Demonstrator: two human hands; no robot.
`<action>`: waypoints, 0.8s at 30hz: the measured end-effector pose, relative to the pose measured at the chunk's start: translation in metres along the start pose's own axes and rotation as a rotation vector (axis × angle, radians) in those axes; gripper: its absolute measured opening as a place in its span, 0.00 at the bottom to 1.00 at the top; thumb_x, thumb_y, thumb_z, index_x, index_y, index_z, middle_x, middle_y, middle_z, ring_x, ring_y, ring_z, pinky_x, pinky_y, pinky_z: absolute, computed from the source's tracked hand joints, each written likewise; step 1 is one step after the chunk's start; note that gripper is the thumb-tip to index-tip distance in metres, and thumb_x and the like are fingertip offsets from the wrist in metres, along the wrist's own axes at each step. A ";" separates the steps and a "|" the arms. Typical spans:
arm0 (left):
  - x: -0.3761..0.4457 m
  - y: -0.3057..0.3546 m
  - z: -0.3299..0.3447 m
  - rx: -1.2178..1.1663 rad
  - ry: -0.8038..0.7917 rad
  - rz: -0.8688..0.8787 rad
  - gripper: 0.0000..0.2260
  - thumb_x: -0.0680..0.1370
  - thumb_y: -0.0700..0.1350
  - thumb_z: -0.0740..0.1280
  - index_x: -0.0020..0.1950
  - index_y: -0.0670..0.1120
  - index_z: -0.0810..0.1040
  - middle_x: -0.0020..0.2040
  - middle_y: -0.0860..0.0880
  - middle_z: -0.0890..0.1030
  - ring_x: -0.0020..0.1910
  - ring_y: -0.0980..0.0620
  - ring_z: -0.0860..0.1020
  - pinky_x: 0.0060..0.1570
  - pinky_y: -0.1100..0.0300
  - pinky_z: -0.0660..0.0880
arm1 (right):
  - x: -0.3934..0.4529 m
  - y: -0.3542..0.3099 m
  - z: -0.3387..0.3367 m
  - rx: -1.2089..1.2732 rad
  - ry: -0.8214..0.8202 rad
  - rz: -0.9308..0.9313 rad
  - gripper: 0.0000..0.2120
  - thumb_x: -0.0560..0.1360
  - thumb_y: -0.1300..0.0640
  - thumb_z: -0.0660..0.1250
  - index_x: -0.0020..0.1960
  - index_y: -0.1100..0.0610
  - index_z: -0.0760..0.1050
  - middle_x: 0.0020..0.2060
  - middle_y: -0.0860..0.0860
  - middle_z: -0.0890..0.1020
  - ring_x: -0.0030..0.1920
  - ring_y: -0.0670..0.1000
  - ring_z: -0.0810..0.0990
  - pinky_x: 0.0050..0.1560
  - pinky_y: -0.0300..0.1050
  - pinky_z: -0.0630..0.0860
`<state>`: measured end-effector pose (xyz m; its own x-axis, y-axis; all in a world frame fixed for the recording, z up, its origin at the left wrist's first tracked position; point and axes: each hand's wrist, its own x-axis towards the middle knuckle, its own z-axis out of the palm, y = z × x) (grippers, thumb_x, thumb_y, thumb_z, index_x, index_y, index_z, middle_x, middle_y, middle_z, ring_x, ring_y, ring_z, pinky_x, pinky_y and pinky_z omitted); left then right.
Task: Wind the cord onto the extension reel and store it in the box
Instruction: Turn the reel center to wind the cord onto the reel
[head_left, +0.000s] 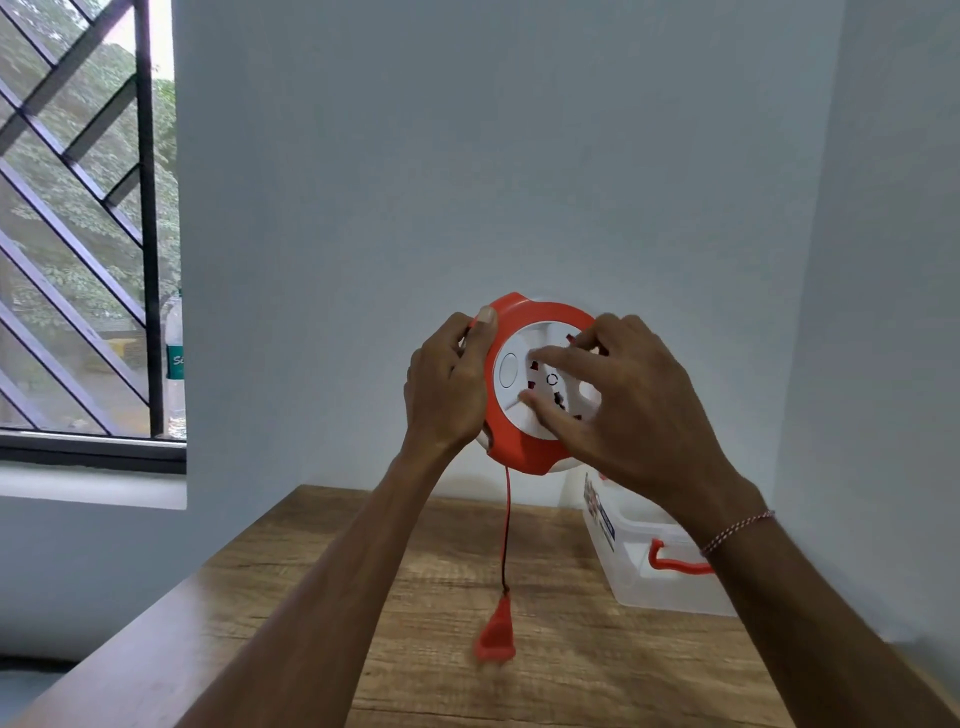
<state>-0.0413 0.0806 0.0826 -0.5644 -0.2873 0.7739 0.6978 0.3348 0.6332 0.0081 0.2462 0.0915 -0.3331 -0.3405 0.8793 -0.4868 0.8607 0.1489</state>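
Observation:
I hold a round orange-and-white extension reel (524, 312) upright in the air above the table. My left hand (447, 384) grips its left rim, thumb on top. My right hand (623, 405) lies over the white socket face, fingers spread on the hub. A thin red cord (506, 530) hangs straight down from the reel's bottom. At its end dangles an orange plug (496, 636), just above the tabletop. The clear plastic box (654, 577) with an orange handle stands on the table at the right, below my right wrist.
The wooden table (545, 670) sits in a corner of pale walls. A window with a black diagonal grille (78, 218) is at the left, and a plastic bottle (175, 364) stands on its sill.

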 end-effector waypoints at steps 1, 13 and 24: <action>0.001 0.000 -0.001 -0.001 0.000 -0.003 0.23 0.79 0.64 0.57 0.46 0.47 0.79 0.40 0.49 0.84 0.38 0.47 0.84 0.46 0.39 0.83 | 0.001 0.001 -0.003 0.024 -0.015 -0.049 0.15 0.70 0.46 0.72 0.55 0.50 0.81 0.54 0.54 0.81 0.52 0.53 0.76 0.49 0.50 0.79; 0.000 0.003 0.000 0.014 -0.013 0.017 0.21 0.80 0.63 0.57 0.47 0.47 0.79 0.40 0.51 0.84 0.40 0.48 0.84 0.47 0.40 0.83 | -0.001 -0.010 -0.004 -0.279 -0.270 -0.081 0.28 0.59 0.50 0.81 0.58 0.42 0.80 0.64 0.56 0.76 0.61 0.63 0.73 0.54 0.59 0.73; -0.002 0.006 0.001 0.008 -0.030 0.024 0.17 0.79 0.62 0.57 0.43 0.53 0.78 0.41 0.51 0.85 0.40 0.47 0.85 0.47 0.40 0.84 | -0.002 -0.006 -0.008 -0.208 -0.222 0.010 0.31 0.62 0.47 0.78 0.64 0.39 0.74 0.59 0.57 0.76 0.57 0.59 0.75 0.52 0.56 0.74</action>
<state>-0.0367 0.0844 0.0846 -0.5604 -0.2524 0.7888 0.7078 0.3487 0.6144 0.0181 0.2445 0.0925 -0.5164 -0.3865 0.7642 -0.3145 0.9156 0.2505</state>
